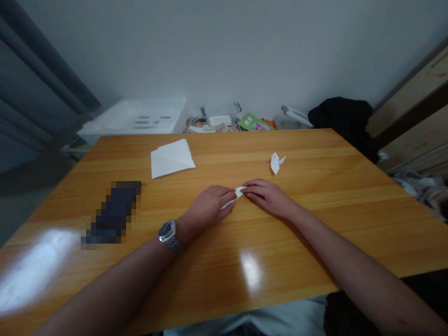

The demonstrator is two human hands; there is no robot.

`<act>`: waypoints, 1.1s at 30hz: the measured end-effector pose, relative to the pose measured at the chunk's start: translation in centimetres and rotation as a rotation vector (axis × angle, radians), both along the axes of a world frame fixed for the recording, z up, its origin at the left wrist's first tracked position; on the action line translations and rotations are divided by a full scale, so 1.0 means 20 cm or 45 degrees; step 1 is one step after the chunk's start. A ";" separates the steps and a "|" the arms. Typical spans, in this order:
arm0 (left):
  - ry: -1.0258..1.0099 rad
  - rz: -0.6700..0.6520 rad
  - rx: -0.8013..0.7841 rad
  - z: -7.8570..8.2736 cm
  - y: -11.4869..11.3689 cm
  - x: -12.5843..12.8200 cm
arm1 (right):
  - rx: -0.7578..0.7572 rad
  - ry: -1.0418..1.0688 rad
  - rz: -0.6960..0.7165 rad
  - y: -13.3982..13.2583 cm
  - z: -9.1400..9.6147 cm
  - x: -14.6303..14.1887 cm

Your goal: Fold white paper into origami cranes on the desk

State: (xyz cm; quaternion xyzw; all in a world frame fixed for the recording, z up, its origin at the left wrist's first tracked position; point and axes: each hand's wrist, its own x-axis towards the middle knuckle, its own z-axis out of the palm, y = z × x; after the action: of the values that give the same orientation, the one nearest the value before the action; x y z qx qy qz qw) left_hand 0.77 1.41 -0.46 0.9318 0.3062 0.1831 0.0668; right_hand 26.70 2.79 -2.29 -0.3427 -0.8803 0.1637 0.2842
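Between my two hands, a small folded piece of white paper [239, 192] lies low over the wooden table [210, 261]. My left hand [212, 205], with a metal watch [169, 234] on its wrist, is closed on the paper's left part, thumb below and fingers on top. My right hand [266, 198] pinches the right end with its fingertips. The fingers cover much of the paper, so its full shape is hidden. Beyond my right hand stands a small folded white paper figure [276, 163] with pointed ends.
A stack of white paper sheets [172, 158] lies at the back left. Nearer on the left is a dark, pixelated rectangular object [114, 212]. Behind the table are a white plastic tray [136, 116], a green booklet [255, 122] and black cloth [341, 116].
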 end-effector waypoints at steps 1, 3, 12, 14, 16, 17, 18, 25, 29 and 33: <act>-0.019 -0.018 -0.002 0.00 0.00 0.00 | -0.007 0.007 -0.003 0.00 0.00 0.00; -0.052 -0.045 0.007 -0.01 0.00 -0.01 | -0.010 0.021 -0.006 0.00 0.00 0.00; 0.017 -0.034 0.049 -0.01 -0.03 -0.01 | 0.023 -0.092 0.047 0.00 0.01 0.02; 0.047 -0.013 0.040 -0.01 -0.04 0.00 | 0.027 -0.127 0.045 -0.01 0.01 0.02; 0.074 0.007 0.037 -0.01 -0.04 0.00 | 0.034 -0.162 0.037 -0.01 0.01 0.02; 0.087 0.014 0.041 -0.01 -0.05 0.00 | 0.037 -0.182 0.033 -0.01 0.01 0.02; 0.100 0.022 0.047 -0.01 -0.05 0.00 | 0.040 -0.200 0.027 -0.01 0.01 0.02; 0.163 0.084 0.069 -0.02 -0.08 0.01 | 0.053 -0.289 0.018 -0.01 0.02 0.02; 0.194 0.088 0.072 -0.01 -0.09 0.02 | 0.070 -0.312 0.006 -0.01 0.01 0.02; 0.211 0.116 0.091 0.00 -0.10 0.03 | 0.079 -0.311 0.000 -0.01 0.01 0.02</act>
State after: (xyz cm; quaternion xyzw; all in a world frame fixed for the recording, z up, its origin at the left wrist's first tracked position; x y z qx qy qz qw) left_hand 1.30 -0.54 -0.48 0.9307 0.3458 0.1188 -0.0003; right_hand 27.12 2.52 -2.08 -0.3511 -0.9131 0.0934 0.1853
